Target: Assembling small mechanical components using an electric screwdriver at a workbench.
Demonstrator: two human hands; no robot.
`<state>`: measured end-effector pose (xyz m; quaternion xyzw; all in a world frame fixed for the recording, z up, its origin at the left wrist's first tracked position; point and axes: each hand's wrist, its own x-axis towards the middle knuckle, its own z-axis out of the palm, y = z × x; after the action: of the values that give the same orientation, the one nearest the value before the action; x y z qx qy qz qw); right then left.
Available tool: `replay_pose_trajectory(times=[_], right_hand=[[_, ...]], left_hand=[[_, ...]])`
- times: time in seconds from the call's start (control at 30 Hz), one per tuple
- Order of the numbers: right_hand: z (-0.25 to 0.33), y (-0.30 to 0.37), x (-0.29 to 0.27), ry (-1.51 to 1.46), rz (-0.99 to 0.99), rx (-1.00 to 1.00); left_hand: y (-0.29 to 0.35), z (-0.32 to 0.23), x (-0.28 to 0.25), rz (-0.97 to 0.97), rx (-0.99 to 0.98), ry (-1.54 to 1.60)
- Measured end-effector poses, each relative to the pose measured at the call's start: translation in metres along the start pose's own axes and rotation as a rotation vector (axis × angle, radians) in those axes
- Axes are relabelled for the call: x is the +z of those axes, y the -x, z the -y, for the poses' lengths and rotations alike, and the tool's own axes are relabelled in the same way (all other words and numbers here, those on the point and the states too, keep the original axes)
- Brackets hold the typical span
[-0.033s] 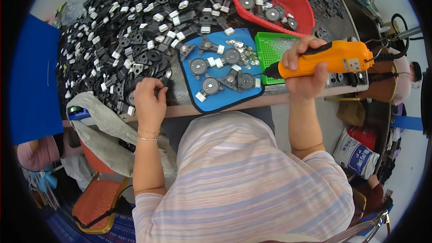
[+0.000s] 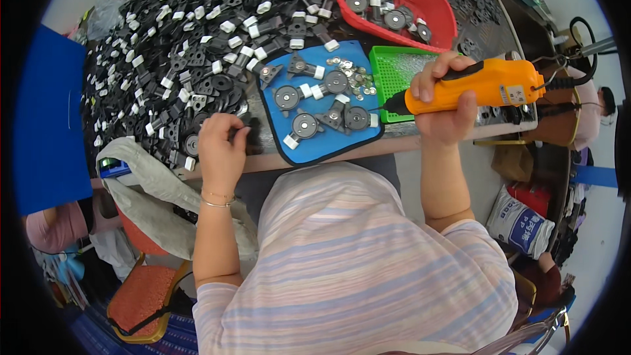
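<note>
My right hand (image 2: 439, 108) is wrapped round an orange electric screwdriver (image 2: 490, 85). The tool's dark nose points left, over the near edge of a green basket (image 2: 394, 82). My left hand (image 2: 222, 144) is closed, thumb near the curled fingers, at the near edge of a big heap of black and white plastic parts (image 2: 197, 46). Whatever is in its fingers is hidden or too dark to name. Between my hands, a blue mat (image 2: 309, 151) bears several grey wheel parts (image 2: 304, 125) with white ends and a scatter of small silvery metal pieces (image 2: 355, 75).
A red basket (image 2: 447, 23) with more wheel parts stands behind the green one, which holds tiny shiny pieces. A cable (image 2: 582, 59) runs from the screwdriver's back end. Grey cloth (image 2: 141, 158) hangs over the table edge at left. Another person's sleeve (image 2: 56, 227) shows at far left.
My left hand has shifted slightly to the right, away from the heap. My right hand and the screwdriver have hardly moved.
</note>
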<state>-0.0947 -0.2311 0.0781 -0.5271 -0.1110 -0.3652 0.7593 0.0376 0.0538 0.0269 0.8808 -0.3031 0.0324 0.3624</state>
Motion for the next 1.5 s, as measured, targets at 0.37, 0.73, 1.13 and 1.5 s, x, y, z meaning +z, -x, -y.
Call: replay_pose_trajectory(times=[0.37, 0.73, 1.13, 1.5], right_hand=[[0.012, 0.01, -0.014, 0.023, -0.054, -0.014], [0.014, 0.012, -0.017, -0.038, -0.112, -0.04], [0.017, 0.013, -0.019, -0.048, -0.145, -0.038], [0.021, 0.003, -0.021, 0.169, -0.02, 0.011]], left_hand=[[-0.023, -0.056, 0.075, 0.275, 0.573, 0.17], [-0.016, -0.075, 0.077, 0.174, 0.328, 0.092], [-0.01, -0.072, 0.088, 0.152, 0.258, -0.046], [-0.014, -0.077, 0.088, 0.109, 0.303, -0.155]])
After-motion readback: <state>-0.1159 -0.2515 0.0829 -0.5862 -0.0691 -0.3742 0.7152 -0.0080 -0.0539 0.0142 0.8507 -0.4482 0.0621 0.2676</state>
